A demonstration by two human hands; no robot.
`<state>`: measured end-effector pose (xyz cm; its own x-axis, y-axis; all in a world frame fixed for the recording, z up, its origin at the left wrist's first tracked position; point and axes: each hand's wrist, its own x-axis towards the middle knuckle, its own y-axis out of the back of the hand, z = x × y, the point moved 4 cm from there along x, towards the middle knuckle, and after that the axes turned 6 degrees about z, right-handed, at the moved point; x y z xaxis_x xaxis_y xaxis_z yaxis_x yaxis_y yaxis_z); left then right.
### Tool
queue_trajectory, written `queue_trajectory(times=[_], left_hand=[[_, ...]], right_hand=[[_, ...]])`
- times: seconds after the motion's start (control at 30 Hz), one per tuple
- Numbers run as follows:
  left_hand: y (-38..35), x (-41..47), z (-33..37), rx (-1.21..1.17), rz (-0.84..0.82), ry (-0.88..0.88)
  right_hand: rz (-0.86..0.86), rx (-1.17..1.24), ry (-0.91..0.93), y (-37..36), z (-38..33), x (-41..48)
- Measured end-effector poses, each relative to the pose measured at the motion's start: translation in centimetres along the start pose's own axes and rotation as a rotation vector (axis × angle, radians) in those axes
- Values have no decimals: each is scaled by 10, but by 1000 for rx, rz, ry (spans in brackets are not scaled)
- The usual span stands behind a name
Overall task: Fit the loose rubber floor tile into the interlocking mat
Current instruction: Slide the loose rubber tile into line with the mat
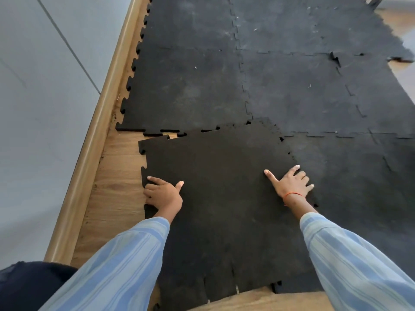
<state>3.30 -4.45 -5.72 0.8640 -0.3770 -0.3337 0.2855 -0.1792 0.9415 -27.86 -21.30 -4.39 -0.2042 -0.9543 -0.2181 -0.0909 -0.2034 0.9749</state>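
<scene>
The loose black rubber tile (222, 198) lies skewed on the wooden floor, with its far right corner overlapping the laid interlocking mat (292, 86). A thin gap of bare floor shows along its far left edge, where the teeth do not mesh. My left hand (162, 194) grips the tile's left toothed edge, fingers curled over it and thumb on top. My right hand (290, 181) lies flat with spread fingers on the tile's right edge, where it meets the neighbouring mat tile (359, 187).
A wooden skirting board (98, 135) and grey wall (40, 108) run along the left. Bare wooden floor (116, 198) lies between the skirting and the tile. A lifted mat corner (335, 58) and a ragged edge (402, 58) show at the far right.
</scene>
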Motion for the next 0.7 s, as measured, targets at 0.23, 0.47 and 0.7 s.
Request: queue_trajectory(times=[0.23, 0.47, 0.7], left_hand=[[7, 13, -8, -276, -68, 135], [11, 31, -23, -463, -231, 324], [18, 48, -23, -400, -414, 208]], right_hand=[[-2, 103, -72, 10, 8, 20], [-24, 155, -125, 12, 8, 22], [40, 189, -118, 21, 10, 15]])
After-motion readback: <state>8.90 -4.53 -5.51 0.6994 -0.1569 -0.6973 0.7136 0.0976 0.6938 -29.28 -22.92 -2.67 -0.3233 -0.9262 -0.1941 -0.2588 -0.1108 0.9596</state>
